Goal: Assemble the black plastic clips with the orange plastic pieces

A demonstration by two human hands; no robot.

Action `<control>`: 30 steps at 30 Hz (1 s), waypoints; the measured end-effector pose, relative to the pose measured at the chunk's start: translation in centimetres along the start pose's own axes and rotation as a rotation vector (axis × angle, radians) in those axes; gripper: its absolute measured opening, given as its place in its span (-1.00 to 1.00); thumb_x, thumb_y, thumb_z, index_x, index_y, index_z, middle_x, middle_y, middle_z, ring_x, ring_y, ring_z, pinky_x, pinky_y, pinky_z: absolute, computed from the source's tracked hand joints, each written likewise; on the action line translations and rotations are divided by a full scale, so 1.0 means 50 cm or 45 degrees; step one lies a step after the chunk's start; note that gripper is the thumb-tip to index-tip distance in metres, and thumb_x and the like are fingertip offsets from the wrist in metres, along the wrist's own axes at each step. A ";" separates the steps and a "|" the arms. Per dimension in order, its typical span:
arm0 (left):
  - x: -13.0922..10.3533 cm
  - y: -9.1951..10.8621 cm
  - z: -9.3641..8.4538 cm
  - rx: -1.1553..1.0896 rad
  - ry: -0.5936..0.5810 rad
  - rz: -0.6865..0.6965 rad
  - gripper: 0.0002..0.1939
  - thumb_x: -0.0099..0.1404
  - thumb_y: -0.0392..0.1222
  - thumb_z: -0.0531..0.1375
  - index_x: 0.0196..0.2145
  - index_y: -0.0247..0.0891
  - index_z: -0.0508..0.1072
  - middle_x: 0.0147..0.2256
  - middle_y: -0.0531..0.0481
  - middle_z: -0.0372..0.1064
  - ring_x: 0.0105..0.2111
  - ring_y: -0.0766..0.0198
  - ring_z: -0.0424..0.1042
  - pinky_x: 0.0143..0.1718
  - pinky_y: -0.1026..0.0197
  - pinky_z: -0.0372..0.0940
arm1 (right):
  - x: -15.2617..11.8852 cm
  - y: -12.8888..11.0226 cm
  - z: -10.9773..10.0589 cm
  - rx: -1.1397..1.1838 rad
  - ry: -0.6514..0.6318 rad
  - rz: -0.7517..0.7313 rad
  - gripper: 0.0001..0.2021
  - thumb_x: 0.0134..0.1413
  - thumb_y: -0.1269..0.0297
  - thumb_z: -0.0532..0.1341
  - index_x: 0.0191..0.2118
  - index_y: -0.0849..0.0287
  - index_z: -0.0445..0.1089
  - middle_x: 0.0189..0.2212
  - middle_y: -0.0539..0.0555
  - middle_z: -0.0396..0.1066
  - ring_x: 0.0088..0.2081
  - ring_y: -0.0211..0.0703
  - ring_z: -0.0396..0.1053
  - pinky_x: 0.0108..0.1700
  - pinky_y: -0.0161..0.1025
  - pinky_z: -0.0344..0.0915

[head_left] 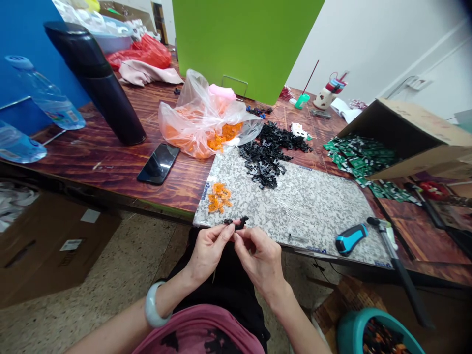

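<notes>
My left hand pinches a small black plastic part near the front edge of the speckled board. Close beside it, my right hand has its thumb and fingers pressed together at the lower side of that part. Whether the right fingers grip the part itself or something small is hidden. A little pile of orange plastic pieces lies on the board just beyond my left hand. Farther back is a heap of black plastic parts. Some thin pale strands rest on the board to the right.
A clear bag of orange pieces, a phone and a dark flask stand left. A blue-black tool handle, a hammer and a carton spilling green packets are right. A teal bucket sits below.
</notes>
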State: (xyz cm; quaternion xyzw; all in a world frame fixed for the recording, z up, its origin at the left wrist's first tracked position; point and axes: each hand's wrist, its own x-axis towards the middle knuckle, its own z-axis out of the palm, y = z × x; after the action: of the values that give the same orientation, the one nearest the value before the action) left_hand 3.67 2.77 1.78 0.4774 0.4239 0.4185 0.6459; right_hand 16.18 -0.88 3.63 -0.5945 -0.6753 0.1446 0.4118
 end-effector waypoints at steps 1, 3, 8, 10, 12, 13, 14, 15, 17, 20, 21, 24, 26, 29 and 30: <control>0.000 -0.001 0.000 0.016 0.007 0.006 -0.72 0.26 -0.07 0.15 -0.41 -0.29 0.58 -0.37 -0.01 0.55 -0.23 0.12 0.46 -0.08 0.18 0.29 | 0.001 -0.001 0.000 0.001 -0.005 0.011 -0.86 0.13 0.40 0.12 -0.44 0.16 0.34 -0.57 -0.03 0.30 -0.56 -0.31 0.23 -0.49 -0.37 0.20; 0.001 -0.002 -0.001 0.046 0.021 0.017 -0.71 0.25 -0.07 0.15 -0.45 -0.30 0.57 -0.38 -0.01 0.54 -0.23 0.11 0.46 -0.10 0.18 0.30 | 0.001 -0.004 -0.001 0.008 -0.022 0.042 -0.87 0.13 0.40 0.12 -0.42 0.16 0.34 -0.56 -0.03 0.31 -0.56 -0.31 0.23 -0.48 -0.36 0.20; 0.002 0.001 -0.001 0.083 0.029 0.041 -0.72 0.24 -0.10 0.16 -0.46 -0.31 0.56 -0.37 -0.02 0.55 -0.25 0.13 0.47 -0.14 0.23 0.31 | 0.000 -0.011 -0.004 0.048 -0.061 0.141 -0.90 0.12 0.40 0.12 -0.37 0.18 0.36 -0.52 -0.01 0.35 -0.55 -0.32 0.25 -0.48 -0.37 0.21; 0.003 0.004 -0.001 0.100 0.040 0.052 -0.72 0.24 -0.11 0.16 -0.46 -0.31 0.57 -0.39 -0.02 0.55 -0.29 0.14 0.47 -0.17 0.24 0.31 | 0.001 -0.013 -0.006 0.061 -0.067 0.174 -0.91 0.12 0.40 0.12 -0.36 0.18 0.36 -0.51 -0.01 0.37 -0.55 -0.32 0.27 -0.48 -0.38 0.22; 0.004 0.008 -0.002 0.121 0.056 0.065 -0.72 0.24 -0.10 0.16 -0.48 -0.32 0.57 -0.42 -0.03 0.55 -0.32 0.15 0.48 -0.20 0.25 0.32 | 0.003 -0.013 -0.010 0.077 -0.066 0.206 -0.91 0.12 0.39 0.13 -0.36 0.18 0.36 -0.51 -0.01 0.39 -0.55 -0.32 0.29 -0.48 -0.38 0.23; 0.005 0.009 -0.002 0.130 0.062 0.072 -0.72 0.23 -0.10 0.17 -0.48 -0.32 0.57 -0.43 -0.03 0.55 -0.34 0.15 0.48 -0.22 0.25 0.33 | 0.005 -0.012 -0.012 0.093 -0.070 0.226 -0.92 0.12 0.38 0.14 -0.37 0.17 0.36 -0.51 -0.01 0.39 -0.55 -0.31 0.30 -0.48 -0.38 0.23; 0.006 0.010 -0.003 0.136 0.067 0.079 -0.72 0.23 -0.09 0.18 -0.48 -0.31 0.57 -0.43 -0.04 0.55 -0.35 0.15 0.48 -0.23 0.25 0.33 | 0.008 -0.011 -0.015 0.115 -0.077 0.252 -0.92 0.11 0.37 0.14 -0.38 0.16 0.36 -0.52 -0.02 0.40 -0.55 -0.31 0.31 -0.49 -0.38 0.24; 0.007 0.011 -0.003 0.142 0.068 0.086 -0.72 0.22 -0.09 0.18 -0.48 -0.31 0.58 -0.43 -0.04 0.55 -0.35 0.15 0.48 -0.24 0.25 0.34 | 0.011 -0.010 -0.017 0.141 -0.090 0.279 -0.92 0.11 0.36 0.15 -0.39 0.16 0.36 -0.52 -0.02 0.41 -0.56 -0.31 0.31 -0.50 -0.38 0.24; 0.008 0.011 -0.005 0.159 0.056 0.093 -0.73 0.22 -0.09 0.18 -0.46 -0.30 0.59 -0.43 -0.04 0.56 -0.36 0.15 0.49 -0.25 0.25 0.34 | 0.018 -0.008 -0.022 0.192 -0.123 0.329 -0.92 0.10 0.34 0.18 -0.41 0.15 0.36 -0.54 -0.03 0.42 -0.57 -0.30 0.33 -0.51 -0.39 0.25; 0.007 0.006 -0.012 0.223 0.012 0.103 -0.73 0.24 -0.10 0.16 -0.40 -0.29 0.60 -0.41 -0.04 0.56 -0.34 0.14 0.49 -0.23 0.24 0.34 | 0.027 -0.004 -0.028 0.238 -0.169 0.364 -0.90 0.08 0.32 0.20 -0.44 0.15 0.36 -0.56 -0.03 0.43 -0.58 -0.29 0.36 -0.53 -0.39 0.27; 0.006 0.004 -0.014 0.255 -0.001 0.113 -0.74 0.25 -0.11 0.15 -0.37 -0.29 0.60 -0.40 -0.04 0.57 -0.33 0.14 0.50 -0.23 0.24 0.34 | 0.030 -0.002 -0.028 0.242 -0.183 0.364 -0.90 0.07 0.32 0.20 -0.44 0.15 0.36 -0.56 -0.03 0.43 -0.58 -0.29 0.36 -0.54 -0.39 0.27; 0.003 0.000 -0.023 0.381 -0.048 0.156 -0.74 0.27 -0.14 0.13 -0.35 -0.29 0.59 -0.41 -0.04 0.56 -0.35 0.15 0.49 -0.26 0.25 0.33 | 0.033 0.005 -0.029 0.226 -0.223 0.352 -0.90 0.06 0.33 0.21 -0.45 0.15 0.34 -0.56 -0.03 0.42 -0.58 -0.29 0.36 -0.54 -0.40 0.26; 0.001 0.000 -0.027 0.471 -0.092 0.193 -0.72 0.28 -0.15 0.11 -0.39 -0.30 0.59 -0.43 -0.06 0.54 -0.39 0.17 0.48 -0.30 0.26 0.31 | 0.032 0.011 -0.029 0.210 -0.258 0.338 -0.89 0.06 0.34 0.21 -0.46 0.15 0.32 -0.57 -0.04 0.40 -0.58 -0.29 0.34 -0.55 -0.40 0.24; -0.002 0.006 -0.032 0.551 -0.156 0.241 -0.70 0.29 -0.16 0.10 -0.44 -0.31 0.57 -0.45 -0.06 0.53 -0.43 0.21 0.45 -0.36 0.28 0.28 | 0.030 0.021 -0.032 0.138 -0.324 0.292 -0.88 0.06 0.38 0.20 -0.47 0.15 0.28 -0.59 -0.06 0.36 -0.58 -0.31 0.30 -0.55 -0.40 0.18; -0.002 0.008 -0.034 0.565 -0.176 0.251 -0.70 0.29 -0.16 0.10 -0.45 -0.30 0.57 -0.46 -0.06 0.52 -0.45 0.22 0.44 -0.37 0.29 0.28 | 0.029 0.024 -0.033 0.095 -0.349 0.262 -0.87 0.06 0.40 0.20 -0.47 0.15 0.27 -0.59 -0.06 0.34 -0.58 -0.31 0.29 -0.54 -0.40 0.16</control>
State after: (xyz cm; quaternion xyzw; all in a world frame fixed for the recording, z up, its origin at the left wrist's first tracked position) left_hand 1.98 3.19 1.87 0.6740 0.4117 0.3425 0.5089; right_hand 18.27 0.29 4.42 -0.6195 -0.6549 0.2908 0.3206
